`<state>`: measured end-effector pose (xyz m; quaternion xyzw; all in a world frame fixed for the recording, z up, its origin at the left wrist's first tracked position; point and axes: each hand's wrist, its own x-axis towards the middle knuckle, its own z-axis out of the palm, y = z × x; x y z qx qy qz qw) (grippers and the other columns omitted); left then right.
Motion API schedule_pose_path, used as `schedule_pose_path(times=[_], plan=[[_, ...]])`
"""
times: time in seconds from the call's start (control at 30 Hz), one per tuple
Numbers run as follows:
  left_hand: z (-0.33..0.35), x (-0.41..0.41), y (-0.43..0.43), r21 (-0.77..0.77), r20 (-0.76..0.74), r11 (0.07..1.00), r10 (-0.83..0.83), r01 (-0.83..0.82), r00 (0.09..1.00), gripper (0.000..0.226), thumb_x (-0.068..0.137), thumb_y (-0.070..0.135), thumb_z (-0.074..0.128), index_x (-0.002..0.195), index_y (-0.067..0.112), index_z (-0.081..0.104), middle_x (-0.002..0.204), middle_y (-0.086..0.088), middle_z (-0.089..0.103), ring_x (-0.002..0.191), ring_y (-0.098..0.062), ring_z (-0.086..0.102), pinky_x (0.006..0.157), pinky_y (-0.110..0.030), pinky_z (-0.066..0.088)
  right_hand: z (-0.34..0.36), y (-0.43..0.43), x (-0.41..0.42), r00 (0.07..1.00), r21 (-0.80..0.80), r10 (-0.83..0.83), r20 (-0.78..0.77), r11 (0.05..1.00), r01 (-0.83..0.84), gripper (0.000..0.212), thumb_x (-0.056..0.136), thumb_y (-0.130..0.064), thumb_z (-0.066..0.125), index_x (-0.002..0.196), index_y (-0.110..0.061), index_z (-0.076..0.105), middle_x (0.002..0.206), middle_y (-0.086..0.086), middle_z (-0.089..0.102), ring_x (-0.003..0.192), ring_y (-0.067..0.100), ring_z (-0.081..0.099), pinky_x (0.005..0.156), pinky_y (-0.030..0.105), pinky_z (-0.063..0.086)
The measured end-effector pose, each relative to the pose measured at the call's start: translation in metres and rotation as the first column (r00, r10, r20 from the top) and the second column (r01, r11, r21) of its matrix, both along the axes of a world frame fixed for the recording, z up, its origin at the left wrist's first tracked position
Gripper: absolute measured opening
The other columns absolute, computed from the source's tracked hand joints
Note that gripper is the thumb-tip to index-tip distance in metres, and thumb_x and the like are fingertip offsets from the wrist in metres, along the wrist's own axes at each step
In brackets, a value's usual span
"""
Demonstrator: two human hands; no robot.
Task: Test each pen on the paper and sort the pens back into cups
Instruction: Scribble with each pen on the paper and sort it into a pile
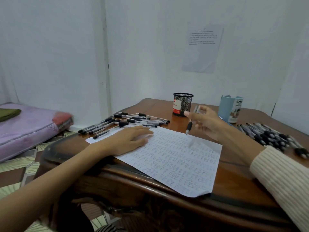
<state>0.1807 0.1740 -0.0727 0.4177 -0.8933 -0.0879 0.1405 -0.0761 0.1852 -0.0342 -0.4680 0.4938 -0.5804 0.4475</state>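
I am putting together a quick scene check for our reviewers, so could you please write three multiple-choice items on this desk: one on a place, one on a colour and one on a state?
1. Where does the mesh cup stand?
A) left of the blue cup
B) on the floor
C) on the mattress

2. What colour is the mesh cup's label?
A) green
B) red
C) yellow

3. How is the left hand?
A) gripping a pen
B) curled into a fist
C) lying flat on the paper

Answers:
1 A, the blue cup stands to its right on the desk.
2 B, the label shows red against the black mesh.
3 C, its fingers lie straight on the sheet.
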Motion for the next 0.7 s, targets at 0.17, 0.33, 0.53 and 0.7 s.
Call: schedule_pose_path(times=[0.17, 0.33, 0.53, 0.7], plan=[[0.009, -0.024, 0.009, -0.096, 0.016, 0.993, 0.065, -0.063, 0.998, 0.028, 0.098, 0.033, 0.039, 0.118, 0.021, 0.055, 0.131, 0.005, 0.051, 0.112, -0.009, 0.048, 0.096, -0.028, 0.038, -0.002, -0.007, -0.014, 0.961, 0.035, -0.096, 0.259, 0.995, 0.089, 0.026, 0.081, 0.013, 0.060, 0.075, -0.009, 0.047, 0.087, 0.013, 0.057, 0.046, 0.007, 0.057, 0.036, 0.009, 0.042], [0.007, -0.058, 0.018, 0.018, 0.054, 0.999, -0.033, 0.032, 0.998, 0.051, 0.097, 0.048, 0.033, 0.142, 0.023, 0.033, 0.148, 0.005, 0.034, 0.129, -0.011, 0.037, 0.105, -0.028, 0.028, -0.013, -0.003, -0.015, 0.983, 0.043, -0.043, 0.180, 0.998, 0.035, 0.014, 0.095, -0.014, 0.050, 0.090, -0.003, 0.056, 0.057, 0.007, 0.058, 0.043, 0.010, 0.061, 0.048, 0.026, 0.056], [0.001, -0.062, 0.013, 0.057, 0.114, 0.996, -0.072, 0.066, 0.991, 0.053, 0.098, 0.047, 0.028, 0.148, 0.030, 0.023, 0.156, 0.007, 0.017, 0.142, -0.010, 0.016, 0.112, -0.026, 0.009, -0.022, 0.000, -0.006, 0.974, 0.095, 0.121, -0.190, 0.990, -0.105, 0.034, 0.092, -0.035, 0.053, 0.096, -0.003, 0.066, 0.076, 0.010, 0.069, 0.053, 0.013, 0.066, 0.045, 0.019, 0.052], [0.000, -0.062, 0.013, 0.049, 0.112, 0.996, -0.074, 0.069, 0.991, 0.052, 0.098, 0.046, 0.028, 0.148, 0.029, 0.023, 0.156, 0.006, 0.018, 0.142, -0.011, 0.016, 0.113, -0.027, 0.009, -0.031, -0.001, 0.001, 0.876, -0.104, -0.145, -0.460, 0.989, 0.109, 0.039, 0.081, -0.029, 0.070, 0.058, -0.013, 0.043, 0.047, -0.001, 0.042, 0.041, 0.009, 0.036, 0.044, 0.019, 0.034]])
